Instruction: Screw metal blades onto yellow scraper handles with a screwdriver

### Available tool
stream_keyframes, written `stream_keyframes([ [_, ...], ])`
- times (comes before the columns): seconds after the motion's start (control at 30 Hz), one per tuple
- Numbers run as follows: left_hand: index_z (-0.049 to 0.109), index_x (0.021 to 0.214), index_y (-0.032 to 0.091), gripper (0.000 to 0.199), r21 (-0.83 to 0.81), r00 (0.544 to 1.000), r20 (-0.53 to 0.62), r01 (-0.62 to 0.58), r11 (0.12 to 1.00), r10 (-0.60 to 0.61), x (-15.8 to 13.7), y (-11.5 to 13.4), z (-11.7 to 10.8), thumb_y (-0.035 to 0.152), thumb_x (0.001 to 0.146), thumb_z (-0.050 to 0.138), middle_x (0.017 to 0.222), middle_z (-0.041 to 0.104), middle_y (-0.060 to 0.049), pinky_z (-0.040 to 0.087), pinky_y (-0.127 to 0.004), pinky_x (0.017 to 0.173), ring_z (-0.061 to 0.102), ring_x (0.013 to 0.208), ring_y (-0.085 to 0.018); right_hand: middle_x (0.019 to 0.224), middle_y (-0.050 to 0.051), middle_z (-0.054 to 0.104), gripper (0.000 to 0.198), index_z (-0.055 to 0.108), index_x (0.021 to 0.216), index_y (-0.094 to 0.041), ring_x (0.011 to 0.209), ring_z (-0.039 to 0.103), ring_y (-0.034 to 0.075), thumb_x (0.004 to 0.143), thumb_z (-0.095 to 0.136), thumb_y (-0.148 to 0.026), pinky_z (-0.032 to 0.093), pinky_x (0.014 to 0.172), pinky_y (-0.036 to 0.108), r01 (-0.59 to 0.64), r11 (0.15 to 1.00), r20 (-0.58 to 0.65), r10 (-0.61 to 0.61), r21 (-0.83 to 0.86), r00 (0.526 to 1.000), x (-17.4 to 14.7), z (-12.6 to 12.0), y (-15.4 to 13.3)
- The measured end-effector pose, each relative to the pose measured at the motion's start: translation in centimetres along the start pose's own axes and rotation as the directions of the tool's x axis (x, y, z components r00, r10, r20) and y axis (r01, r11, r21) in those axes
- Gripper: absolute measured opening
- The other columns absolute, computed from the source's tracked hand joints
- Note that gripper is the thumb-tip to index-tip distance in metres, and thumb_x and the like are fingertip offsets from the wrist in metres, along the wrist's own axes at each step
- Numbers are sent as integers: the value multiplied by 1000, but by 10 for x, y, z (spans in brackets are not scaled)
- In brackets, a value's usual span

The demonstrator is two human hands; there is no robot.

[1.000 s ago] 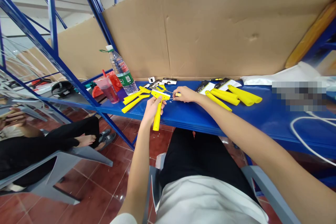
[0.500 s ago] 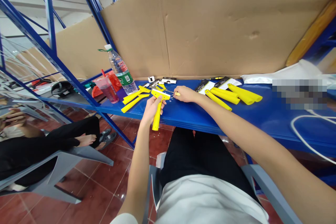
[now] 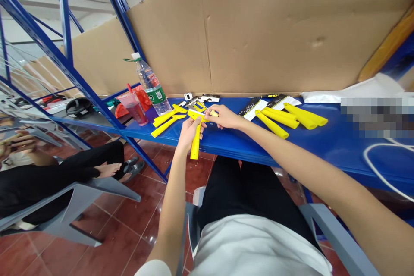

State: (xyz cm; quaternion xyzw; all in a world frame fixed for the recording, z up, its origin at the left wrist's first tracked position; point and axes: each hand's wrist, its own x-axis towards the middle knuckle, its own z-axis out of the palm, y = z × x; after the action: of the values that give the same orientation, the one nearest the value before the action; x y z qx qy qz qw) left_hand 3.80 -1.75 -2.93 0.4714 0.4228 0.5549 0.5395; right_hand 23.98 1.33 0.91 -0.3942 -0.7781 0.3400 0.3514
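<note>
My left hand (image 3: 189, 133) is closed around a yellow T-shaped scraper (image 3: 195, 144), its wide head at the top and its handle pointing down toward me. In my right hand (image 3: 223, 116) is a small screwdriver (image 3: 214, 113) with a pale yellow handle, only partly visible between the fingers. The fingertips of that hand are close beside the right end of the scraper head; whether they touch it I cannot tell. To the left of my hands lie yellow scraper parts (image 3: 164, 127). Tiny metal pieces (image 3: 211, 123) rest on the blue table below my right hand.
Several yellow handle sleeves (image 3: 274, 126) and printed cards (image 3: 254, 110) lie to the right. A water bottle (image 3: 153, 88) and a pink cup (image 3: 136, 110) stand at left. Cardboard (image 3: 258, 30) walls the back of the blue table (image 3: 233, 140). Another person (image 3: 90, 164) sits at left.
My right hand has moved left, up to the scraper head, with the screwdriver turned in its grip. The left hand still holds the scraper. The view has shifted slightly.
</note>
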Motion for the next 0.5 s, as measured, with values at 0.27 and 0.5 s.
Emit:
stream_keyframes([
  [0.27, 66, 100, 35, 24, -22, 999, 2, 33, 999, -33, 1, -2, -2, 53, 96, 81, 65, 71, 1, 52, -28, 42, 78, 74, -24, 71, -3, 66, 11, 68, 103, -19, 47, 61, 11, 104, 74, -27, 47, 43, 22, -25, 1000, -8, 25, 9, 1000, 0, 3, 2],
  [0.5, 66, 100, 34, 27, 31, 994, 109, -27, 999, 23, -2, 0, -3, 50, 91, 86, 74, 76, 0, 49, -27, 41, 76, 74, -23, 62, -6, 60, 13, 65, 103, -20, 45, 56, 11, 101, 77, -24, 44, 41, 21, -83, 992, -11, 84, 96, 996, -3, 2, -5],
])
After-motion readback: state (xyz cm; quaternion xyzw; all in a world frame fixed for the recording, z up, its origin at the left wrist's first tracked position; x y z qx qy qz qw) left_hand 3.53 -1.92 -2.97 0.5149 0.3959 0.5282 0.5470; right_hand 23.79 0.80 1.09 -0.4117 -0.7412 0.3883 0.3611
